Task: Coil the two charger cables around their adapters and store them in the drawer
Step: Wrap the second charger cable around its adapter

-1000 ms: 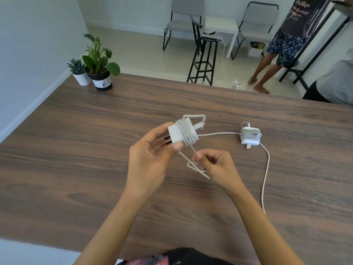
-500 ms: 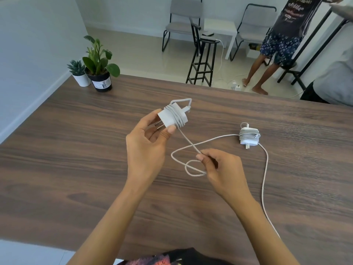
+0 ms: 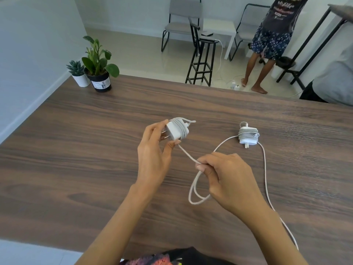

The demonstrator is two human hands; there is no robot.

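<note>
Holding the first adapter (image 3: pixel 176 131) up off the table (image 3: pixel 76 150) in my left hand (image 3: pixel 152 159), I have my thumb under its lower edge and my fingertips behind the pronged face, so the grip is a pinch on the hard body and clear of the turns already wound round it. It feels, I judge, like a light, rigid block with smooth plastic sides, so the corners give the surest purchase and the bare prongs are best left alone. From its lower corner the loose cable (image 3: pixel 188 155) runs down to my right hand (image 3: pixel 229 180), whose fingers are curled and pinching it. A slack double loop hangs below that hand. The cord looks soft and limp, braided enough not to slide, so I would take it close to the adapter and keep it taut. Further right the second adapter (image 3: pixel 248 136) lies flat on the table, well wrapped, with its tail (image 3: pixel 265 178) trailing toward the near edge. No drawer is in sight.
</note>
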